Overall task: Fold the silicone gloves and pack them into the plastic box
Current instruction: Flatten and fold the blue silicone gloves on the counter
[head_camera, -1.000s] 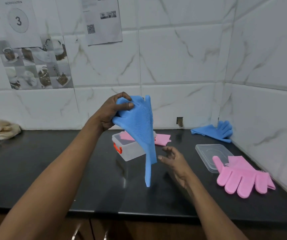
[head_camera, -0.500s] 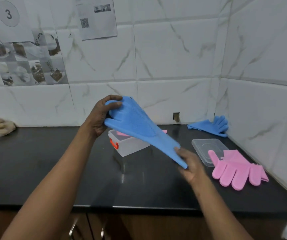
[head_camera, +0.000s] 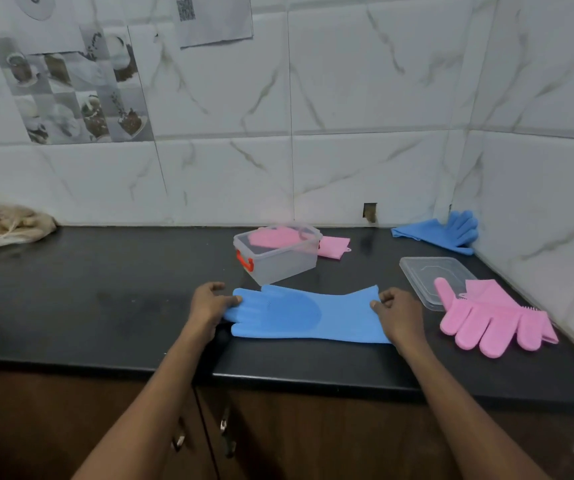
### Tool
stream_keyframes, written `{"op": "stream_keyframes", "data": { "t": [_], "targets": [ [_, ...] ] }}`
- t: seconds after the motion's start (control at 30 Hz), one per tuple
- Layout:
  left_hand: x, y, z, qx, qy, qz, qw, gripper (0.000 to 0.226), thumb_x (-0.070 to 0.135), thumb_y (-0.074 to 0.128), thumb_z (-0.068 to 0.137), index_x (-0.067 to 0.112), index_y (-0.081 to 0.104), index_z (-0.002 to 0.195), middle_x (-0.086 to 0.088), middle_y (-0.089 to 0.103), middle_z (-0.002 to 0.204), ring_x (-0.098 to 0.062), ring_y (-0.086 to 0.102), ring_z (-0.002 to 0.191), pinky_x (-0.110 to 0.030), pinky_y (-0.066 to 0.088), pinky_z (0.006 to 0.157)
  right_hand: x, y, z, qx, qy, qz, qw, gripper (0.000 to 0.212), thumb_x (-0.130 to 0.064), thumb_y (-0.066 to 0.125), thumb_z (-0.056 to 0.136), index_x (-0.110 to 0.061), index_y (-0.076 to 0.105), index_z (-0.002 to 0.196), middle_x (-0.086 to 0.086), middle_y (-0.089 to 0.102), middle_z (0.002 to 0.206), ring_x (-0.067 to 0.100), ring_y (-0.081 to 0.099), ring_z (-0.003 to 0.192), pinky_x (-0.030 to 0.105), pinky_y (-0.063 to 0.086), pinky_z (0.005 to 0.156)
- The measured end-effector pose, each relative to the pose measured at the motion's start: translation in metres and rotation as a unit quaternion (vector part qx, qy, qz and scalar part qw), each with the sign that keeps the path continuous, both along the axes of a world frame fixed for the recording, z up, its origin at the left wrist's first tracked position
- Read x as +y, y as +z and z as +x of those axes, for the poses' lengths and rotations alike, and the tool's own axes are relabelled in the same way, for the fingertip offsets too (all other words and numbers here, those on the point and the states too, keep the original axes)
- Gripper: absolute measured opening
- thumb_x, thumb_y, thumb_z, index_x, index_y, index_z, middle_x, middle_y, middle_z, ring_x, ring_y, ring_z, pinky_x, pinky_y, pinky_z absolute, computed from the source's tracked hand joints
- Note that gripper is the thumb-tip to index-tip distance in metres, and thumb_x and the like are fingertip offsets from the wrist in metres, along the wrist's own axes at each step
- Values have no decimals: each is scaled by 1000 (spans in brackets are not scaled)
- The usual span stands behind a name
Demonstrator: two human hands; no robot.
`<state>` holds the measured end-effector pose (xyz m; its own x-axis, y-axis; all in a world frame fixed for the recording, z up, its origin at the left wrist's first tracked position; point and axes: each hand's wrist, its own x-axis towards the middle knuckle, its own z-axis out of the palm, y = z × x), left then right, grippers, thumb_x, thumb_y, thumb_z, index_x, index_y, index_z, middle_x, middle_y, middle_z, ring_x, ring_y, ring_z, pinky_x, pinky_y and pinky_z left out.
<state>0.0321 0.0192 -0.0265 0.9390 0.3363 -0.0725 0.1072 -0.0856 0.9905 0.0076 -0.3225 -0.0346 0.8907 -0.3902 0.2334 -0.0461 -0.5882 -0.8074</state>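
So, in the head view, the left hand and right hand pinch either end of a blue silicone glove lying flat and unfolded on the black counter, the clear plastic box at twelve o'clock seemingly holding one pink glove, so most gloves remain unpacked.

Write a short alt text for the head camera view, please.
Two hands, left hand and right hand, press a blue glove flat on a black counter, holding its ends. Behind it stands an open plastic box.
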Motion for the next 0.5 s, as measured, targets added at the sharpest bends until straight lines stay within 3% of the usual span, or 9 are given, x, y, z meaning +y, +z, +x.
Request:
{"op": "stream_keyframes", "data": {
  "t": [0.17, 0.3, 0.4, 0.5],
  "targets": [
    [3, -10, -4, -23, 64, 35, 997, 34, 4, 79, 70, 6, 68, 102, -15, 71, 98, -30, 69, 90, -44, 58, 81, 4, -2, -2, 3, -5, -73, 997, 14, -23, 68, 88, -9, 65, 90, 6, 68, 82, 22, 60, 75, 31, 46, 68],
    [-8, -11, -14, -80, 106, 166, 977, 25, 7, 67, 73, 11, 71, 97, -2, 71, 92, -20, 67, 86, -28, 50, 73, 9, 1, -2, 13, -15, -110, 994, 17, -25, 65, 90, -9, 62, 88, 5, 65, 80, 23, 59, 73, 33, 45, 65],
    [-9, -12, -16, -96, 114, 190, 970, 23, 9, 71, 75, 8, 72, 98, -4, 72, 93, -22, 67, 90, -33, 53, 81, 10, 2, -4, 4, -23, -112, 993, 14, -25, 63, 92, -12, 60, 89, 3, 64, 81, 19, 57, 72, 30, 42, 63],
    [-8, -11, -15, -137, 143, 271, 942, 26, 18, 75, 80, 10, 72, 104, -8, 68, 107, -25, 60, 105, -38, 49, 91, 10, 3, -8, -31, -39, -81, 995, 7, -20, 61, 93, -14, 59, 89, 3, 66, 88, 18, 60, 78, 32, 50, 69]
  ]
}}
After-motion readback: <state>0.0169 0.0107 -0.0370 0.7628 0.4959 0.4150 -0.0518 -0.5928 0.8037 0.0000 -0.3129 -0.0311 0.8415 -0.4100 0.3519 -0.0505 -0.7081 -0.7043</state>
